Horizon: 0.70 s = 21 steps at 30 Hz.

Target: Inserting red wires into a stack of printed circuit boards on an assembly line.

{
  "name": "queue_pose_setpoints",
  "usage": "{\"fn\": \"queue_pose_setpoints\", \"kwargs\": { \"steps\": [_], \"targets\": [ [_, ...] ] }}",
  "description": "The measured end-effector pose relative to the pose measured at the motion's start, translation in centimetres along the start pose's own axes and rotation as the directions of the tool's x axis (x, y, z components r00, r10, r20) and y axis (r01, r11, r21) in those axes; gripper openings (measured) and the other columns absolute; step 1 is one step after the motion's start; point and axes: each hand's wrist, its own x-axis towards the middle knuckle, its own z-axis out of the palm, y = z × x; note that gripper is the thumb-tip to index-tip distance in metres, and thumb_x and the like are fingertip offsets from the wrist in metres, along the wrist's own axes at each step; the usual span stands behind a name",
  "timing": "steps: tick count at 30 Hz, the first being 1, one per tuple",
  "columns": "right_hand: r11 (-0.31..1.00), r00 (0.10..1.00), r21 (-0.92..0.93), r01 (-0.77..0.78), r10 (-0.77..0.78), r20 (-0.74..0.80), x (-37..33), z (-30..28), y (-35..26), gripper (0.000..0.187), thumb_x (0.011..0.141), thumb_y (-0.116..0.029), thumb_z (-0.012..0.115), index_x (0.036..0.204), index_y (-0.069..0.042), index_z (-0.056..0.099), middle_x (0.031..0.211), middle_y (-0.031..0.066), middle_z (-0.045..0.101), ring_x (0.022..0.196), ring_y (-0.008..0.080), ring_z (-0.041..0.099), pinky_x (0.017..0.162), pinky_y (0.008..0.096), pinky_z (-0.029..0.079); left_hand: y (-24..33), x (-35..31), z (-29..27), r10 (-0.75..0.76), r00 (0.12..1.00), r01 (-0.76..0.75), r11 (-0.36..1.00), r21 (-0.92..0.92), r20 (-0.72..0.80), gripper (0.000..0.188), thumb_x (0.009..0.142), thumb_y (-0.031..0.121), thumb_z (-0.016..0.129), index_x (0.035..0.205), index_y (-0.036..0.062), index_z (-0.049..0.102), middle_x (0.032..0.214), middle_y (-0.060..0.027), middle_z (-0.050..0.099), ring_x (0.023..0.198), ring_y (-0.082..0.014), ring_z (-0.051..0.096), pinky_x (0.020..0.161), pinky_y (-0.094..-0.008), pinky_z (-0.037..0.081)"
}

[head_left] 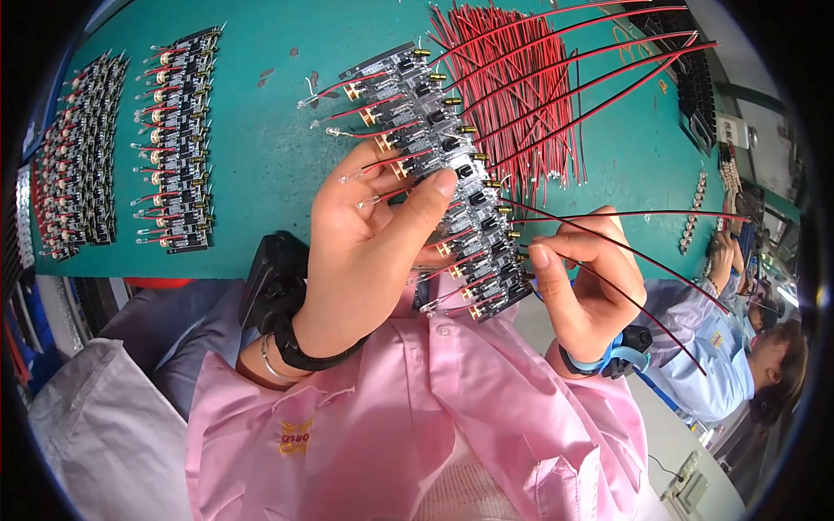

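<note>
My left hand (pixel 369 234) grips a long strip of joined black circuit boards (pixel 473 165), its thumb on the face and its fingers behind. The strip is held tilted above the table's near edge. Short red-and-black leads with small clear bulbs hang off its left side, beside gold-coloured parts. From its right side, several long red-and-black wires (pixel 599 91) stretch out to the right. My right hand (pixel 595 278) is closed in a pinch at the strip's lower right edge, on a thin red-and-black wire (pixel 647 314) that trails down to the right.
A thick heap of red-and-black wires (pixel 512 95) lies behind the strip on the green table mat (pixel 261 174). Finished-looking board strips (pixel 178 148) stand in rows at left. A black keyboard-like object (pixel 695 108) sits far right. Co-workers (pixel 708 365) sit at the right.
</note>
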Motion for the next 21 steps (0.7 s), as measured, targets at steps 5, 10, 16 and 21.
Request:
{"fn": "queue_pose_setpoints", "kwargs": {
  "steps": [5,10,16,21],
  "targets": [
    [1.0,1.0,-0.012,0.026,-0.026,-0.006,-0.03,0.08,0.16,0.012,0.062,0.002,0.067,0.073,0.001,0.063,0.067,0.0074,0.056,0.06,0.0182,0.05,0.057,0.0266,0.037,-0.13,0.01,-0.15,-0.005,1.0,0.005,1.0,-0.001,0.008,0.024,0.082,0.006,0.054,0.104,0.0022,0.046,0.093,-0.0046,0.056,0.073,-0.0073,0.056,0.054,-0.0226,0.052],
    [0.997,0.997,-0.02,0.069,-0.07,-0.042,-0.16,0.23,0.27,0.014,0.061,0.003,0.068,0.074,0.001,0.063,0.067,0.0078,0.056,0.06,0.0184,0.05,0.057,0.0261,0.038,-0.12,-0.05,0.0,0.003,1.0,-0.002,1.0,-0.023,0.01,0.023,0.082,0.005,0.053,0.104,0.0019,0.046,0.093,-0.0049,0.056,0.075,-0.0081,0.056,0.055,-0.023,0.053],
    [0.993,0.995,-0.08,0.09,-0.093,-0.034,-0.08,0.1,-0.07,0.017,0.059,0.006,0.068,0.074,0.001,0.062,0.068,0.0087,0.057,0.06,0.0189,0.05,0.056,0.0261,0.038,-0.06,0.0,0.1,0.011,1.0,-0.01,1.0,-0.023,0.013,0.022,0.082,0.004,0.053,0.103,0.0016,0.046,0.094,-0.0054,0.056,0.076,-0.0086,0.057,0.055,-0.0231,0.053],
    [0.994,0.996,-0.096,0.06,-0.066,-0.063,-0.07,0.29,-0.34,0.018,0.058,0.007,0.068,0.074,0.001,0.062,0.068,0.0089,0.057,0.06,0.0194,0.051,0.056,0.0263,0.038,-0.14,0.09,0.05,0.025,0.999,-0.025,0.999,-0.025,0.023,0.022,0.082,0.004,0.053,0.103,0.0016,0.046,0.095,-0.0055,0.056,0.076,-0.0086,0.057,0.055,-0.0228,0.053]
  ]
}}
